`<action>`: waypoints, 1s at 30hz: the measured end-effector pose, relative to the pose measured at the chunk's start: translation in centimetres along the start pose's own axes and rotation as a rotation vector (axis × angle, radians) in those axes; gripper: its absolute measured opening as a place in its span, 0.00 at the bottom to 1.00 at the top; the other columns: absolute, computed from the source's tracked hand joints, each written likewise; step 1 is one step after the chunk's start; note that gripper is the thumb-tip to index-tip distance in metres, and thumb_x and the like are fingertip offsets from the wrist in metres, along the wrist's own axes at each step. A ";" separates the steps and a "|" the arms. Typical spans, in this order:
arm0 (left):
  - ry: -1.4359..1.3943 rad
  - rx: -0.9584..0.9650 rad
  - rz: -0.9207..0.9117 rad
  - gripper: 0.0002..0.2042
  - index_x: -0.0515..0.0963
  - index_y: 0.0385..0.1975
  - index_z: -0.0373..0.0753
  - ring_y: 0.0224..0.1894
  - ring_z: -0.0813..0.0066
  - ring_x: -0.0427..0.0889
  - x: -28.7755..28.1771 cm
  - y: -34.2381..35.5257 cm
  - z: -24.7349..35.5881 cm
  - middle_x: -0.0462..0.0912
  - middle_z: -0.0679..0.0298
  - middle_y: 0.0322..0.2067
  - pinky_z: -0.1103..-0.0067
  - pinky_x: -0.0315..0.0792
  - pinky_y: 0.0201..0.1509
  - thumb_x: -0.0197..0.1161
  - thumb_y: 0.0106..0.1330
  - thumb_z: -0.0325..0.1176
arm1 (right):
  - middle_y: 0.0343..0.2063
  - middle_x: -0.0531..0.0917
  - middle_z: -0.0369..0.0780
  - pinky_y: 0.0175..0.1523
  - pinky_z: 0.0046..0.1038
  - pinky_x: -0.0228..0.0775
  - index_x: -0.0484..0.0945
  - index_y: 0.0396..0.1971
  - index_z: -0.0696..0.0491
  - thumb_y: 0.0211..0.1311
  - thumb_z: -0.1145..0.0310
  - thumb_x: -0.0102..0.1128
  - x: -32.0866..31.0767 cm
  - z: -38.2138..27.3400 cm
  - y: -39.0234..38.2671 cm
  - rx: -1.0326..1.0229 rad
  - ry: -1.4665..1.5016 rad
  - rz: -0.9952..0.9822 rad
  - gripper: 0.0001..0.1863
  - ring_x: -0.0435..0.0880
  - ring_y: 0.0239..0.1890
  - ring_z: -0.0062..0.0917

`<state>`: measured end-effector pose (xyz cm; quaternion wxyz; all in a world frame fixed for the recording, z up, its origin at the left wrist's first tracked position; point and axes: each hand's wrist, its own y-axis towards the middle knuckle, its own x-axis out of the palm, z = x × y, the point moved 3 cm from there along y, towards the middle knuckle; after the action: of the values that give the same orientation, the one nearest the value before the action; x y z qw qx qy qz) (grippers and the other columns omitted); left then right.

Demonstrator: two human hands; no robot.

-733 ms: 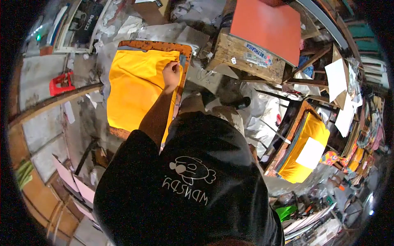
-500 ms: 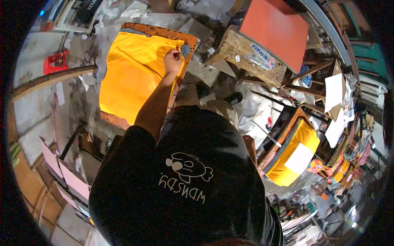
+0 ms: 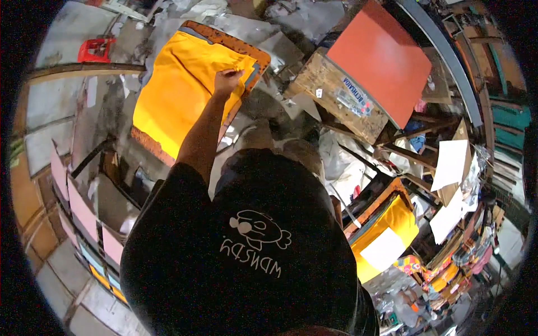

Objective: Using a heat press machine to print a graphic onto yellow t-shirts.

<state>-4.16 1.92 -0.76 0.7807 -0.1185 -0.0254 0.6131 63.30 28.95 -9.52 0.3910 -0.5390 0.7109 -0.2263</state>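
Note:
A yellow cloth (image 3: 174, 89) lies spread over a brown-edged board (image 3: 235, 42) ahead of me. My left hand (image 3: 226, 80) reaches out over it on a straight arm, and its fingers are pinched together on the cloth near the right edge. My black shirt (image 3: 246, 252) fills the lower middle of the view. My right hand is out of sight.
Right of the board stand a worn wooden crate (image 3: 336, 95) and a red panel (image 3: 381, 56). A second frame with yellow cloth (image 3: 400, 215) and a white sheet (image 3: 384, 249) sits at the right. There is a red stool (image 3: 96, 49) at far left and pink sheets (image 3: 78, 204) at lower left.
The view has swung, so the board now sits higher and further left. My left hand stays pinched on the cloth near its right edge.

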 end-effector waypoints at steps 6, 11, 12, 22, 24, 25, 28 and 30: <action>0.118 0.054 0.029 0.09 0.79 0.21 0.34 0.21 0.85 0.69 -1.1 -1.4 0.4 0.74 0.72 0.18 0.83 0.63 0.26 0.67 0.61 0.31 | 0.20 0.80 0.36 0.17 0.19 0.63 0.79 0.44 0.56 0.61 0.69 0.58 -7.2 6.8 4.6 0.069 0.315 -0.033 0.13 0.74 0.15 0.18; 0.171 0.145 -0.092 0.08 0.81 0.26 0.34 0.24 0.85 0.72 -2.2 -1.6 1.0 0.78 0.71 0.22 0.85 0.65 0.28 0.65 0.63 0.32 | 0.14 0.74 0.32 0.14 0.24 0.59 0.80 0.38 0.51 0.65 0.60 0.56 -8.9 -2.2 2.7 0.122 0.425 0.138 0.11 0.68 0.11 0.17; 0.365 0.225 -0.070 0.09 0.81 0.27 0.34 0.23 0.84 0.72 -3.9 -1.6 0.8 0.78 0.71 0.21 0.85 0.66 0.28 0.65 0.64 0.33 | 0.14 0.74 0.33 0.15 0.24 0.60 0.80 0.38 0.52 0.65 0.60 0.58 -9.1 -3.4 3.1 0.208 0.392 0.121 0.12 0.70 0.11 0.18; 0.076 -0.050 -0.078 0.12 0.74 0.39 0.37 0.27 0.75 0.78 -4.0 -3.2 4.8 0.77 0.67 0.32 0.78 0.75 0.33 0.60 0.68 0.40 | 0.15 0.77 0.37 0.21 0.24 0.66 0.80 0.34 0.57 0.64 0.65 0.56 -5.7 -6.4 7.2 -0.023 -0.100 0.076 0.10 0.74 0.16 0.18; -0.070 -0.023 -0.169 0.17 0.66 0.52 0.37 0.34 0.68 0.82 -5.6 -4.6 5.8 0.75 0.62 0.44 0.72 0.79 0.38 0.56 0.69 0.40 | 0.18 0.77 0.37 0.27 0.26 0.68 0.78 0.29 0.59 0.64 0.68 0.54 -4.0 -15.6 7.6 -0.694 0.398 0.198 0.10 0.76 0.21 0.22; -0.068 -0.013 -0.150 0.17 0.66 0.52 0.37 0.34 0.68 0.82 -7.0 -5.7 6.9 0.75 0.62 0.44 0.72 0.79 0.38 0.56 0.69 0.40 | 0.24 0.80 0.40 0.35 0.26 0.71 0.78 0.33 0.61 0.64 0.69 0.55 -4.3 -22.1 7.6 -0.485 0.068 0.011 0.10 0.77 0.25 0.24; -0.104 -0.188 -0.175 0.18 0.66 0.52 0.35 0.35 0.64 0.82 -8.3 -6.1 8.6 0.76 0.59 0.43 0.70 0.80 0.43 0.56 0.70 0.40 | 0.30 0.84 0.40 0.38 0.27 0.73 0.79 0.41 0.58 0.60 0.67 0.64 -0.8 -34.9 10.6 -0.727 0.012 -0.035 0.13 0.81 0.34 0.22; -0.196 -0.194 -0.146 0.20 0.66 0.53 0.35 0.38 0.61 0.83 -11.0 -6.6 8.2 0.77 0.57 0.43 0.68 0.79 0.45 0.56 0.70 0.43 | 0.36 0.84 0.40 0.45 0.27 0.75 0.78 0.45 0.57 0.58 0.60 0.68 2.6 -48.0 8.4 -0.663 -0.162 -0.151 0.20 0.82 0.40 0.22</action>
<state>-2.15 -8.86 9.80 0.8019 -0.1309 -0.1691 0.5579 19.68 24.42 11.79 0.2319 -0.7038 0.6707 0.0320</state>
